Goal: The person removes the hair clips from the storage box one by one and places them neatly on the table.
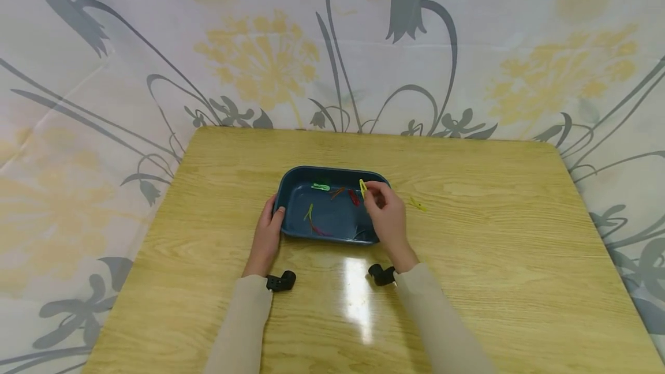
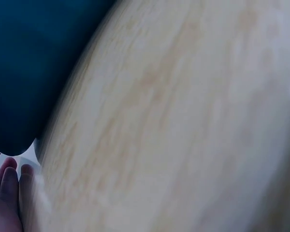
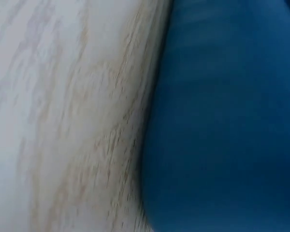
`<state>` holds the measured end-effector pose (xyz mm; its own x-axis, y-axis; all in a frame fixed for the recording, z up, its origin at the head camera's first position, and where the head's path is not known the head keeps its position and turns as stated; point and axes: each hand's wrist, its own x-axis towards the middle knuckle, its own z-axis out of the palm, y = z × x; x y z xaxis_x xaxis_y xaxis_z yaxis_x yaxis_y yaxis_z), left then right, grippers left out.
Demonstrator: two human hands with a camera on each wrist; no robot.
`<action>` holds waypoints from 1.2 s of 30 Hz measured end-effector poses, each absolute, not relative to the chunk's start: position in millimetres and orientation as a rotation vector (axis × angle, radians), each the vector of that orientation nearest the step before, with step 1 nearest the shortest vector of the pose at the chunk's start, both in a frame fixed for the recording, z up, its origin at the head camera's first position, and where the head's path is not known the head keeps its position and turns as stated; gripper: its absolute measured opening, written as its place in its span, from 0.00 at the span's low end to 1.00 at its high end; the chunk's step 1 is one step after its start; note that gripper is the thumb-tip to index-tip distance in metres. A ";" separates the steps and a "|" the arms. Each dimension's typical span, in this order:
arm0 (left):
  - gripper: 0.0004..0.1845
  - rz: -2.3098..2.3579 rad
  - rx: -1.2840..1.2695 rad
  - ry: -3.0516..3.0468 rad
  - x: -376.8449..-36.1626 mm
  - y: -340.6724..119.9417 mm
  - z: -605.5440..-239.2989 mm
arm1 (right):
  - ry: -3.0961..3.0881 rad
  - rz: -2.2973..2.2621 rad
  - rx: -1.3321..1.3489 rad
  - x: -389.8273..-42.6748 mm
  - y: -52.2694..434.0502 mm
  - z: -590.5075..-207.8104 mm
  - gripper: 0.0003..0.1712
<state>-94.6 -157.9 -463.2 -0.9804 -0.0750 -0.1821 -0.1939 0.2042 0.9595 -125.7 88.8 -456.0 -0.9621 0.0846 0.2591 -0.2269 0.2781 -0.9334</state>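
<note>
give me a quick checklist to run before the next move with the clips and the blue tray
1. Right hand pinches the yellow clip: ok.
2. Clip is over the blue tray, inside the rim: ok.
3. Left hand steadies the tray's left edge: ok.
4. Tray sits flat on the wooden table: ok.
5. One yellow-green clip lies on the table outside the tray: not ok.
6. How firm the pinch is: cannot tell; the wrist views show only tray and table.

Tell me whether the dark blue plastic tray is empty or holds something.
Not empty. The dark blue plastic tray holds several small coloured clips: a green one, a red one and others on its floor.
</note>
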 end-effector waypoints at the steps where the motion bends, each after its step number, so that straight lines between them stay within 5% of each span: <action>1: 0.25 1.908 -0.270 2.356 -95.5 -158.9 -467.0 | -2.291 1.779 0.104 -124.0 90.0 -455.5 0.09; 15: 0.26 1.898 -0.272 2.390 -98.4 -165.2 -495.3 | -2.158 2.039 -0.258 -87.6 104.9 -436.5 0.11; 36: 0.25 1.882 -0.252 2.382 -92.5 -157.7 -463.6 | -2.080 2.104 -0.756 -96.4 161.2 -490.2 0.13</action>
<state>-92.5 -157.7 -463.6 -0.9818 -0.0700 -0.1764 -0.1878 0.2246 0.9562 -96.4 161.2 -490.2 -0.8737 0.3971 -0.2810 0.2764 -0.0700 -0.9585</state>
